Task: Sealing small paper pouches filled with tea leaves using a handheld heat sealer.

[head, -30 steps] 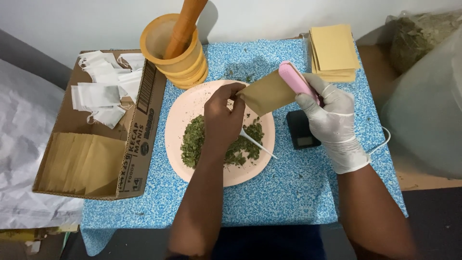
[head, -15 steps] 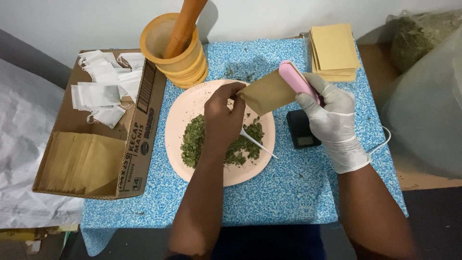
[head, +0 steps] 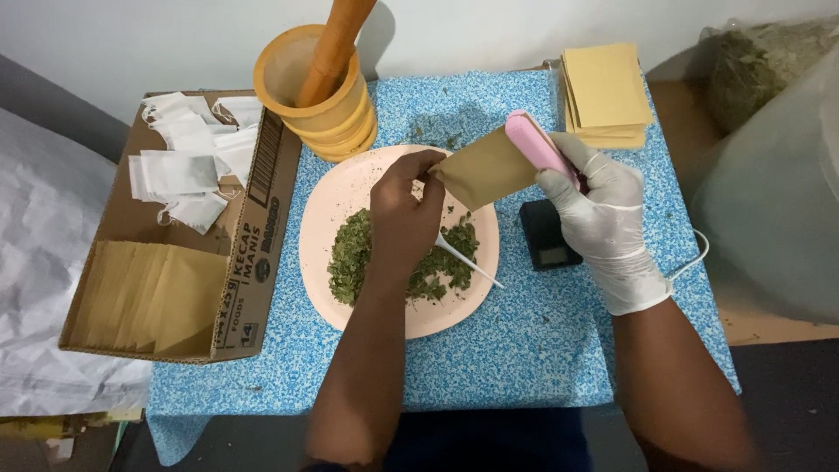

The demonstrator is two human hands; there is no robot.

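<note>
My bare left hand (head: 404,210) pinches the lower corner of the brown paper pouch (head: 486,168) above the far edge of the pink plate (head: 323,229). Its long axis climbs rightward into the pink sealer (head: 538,147) clenched in my gloved right hand (head: 605,218).

Your two hands pinch a small tan paper pouch (head: 486,168) above the pink plate's one o'clock edge, and a stack of matching tan pouches (head: 605,94) lies at the table's one o'clock corner. At nine o'clock an open brown cardboard box (head: 259,253) holds white sachets (head: 185,173) and tan pouches (head: 149,295). A small black scale's grey screen (head: 553,256) sits at three o'clock of the plate.
</note>
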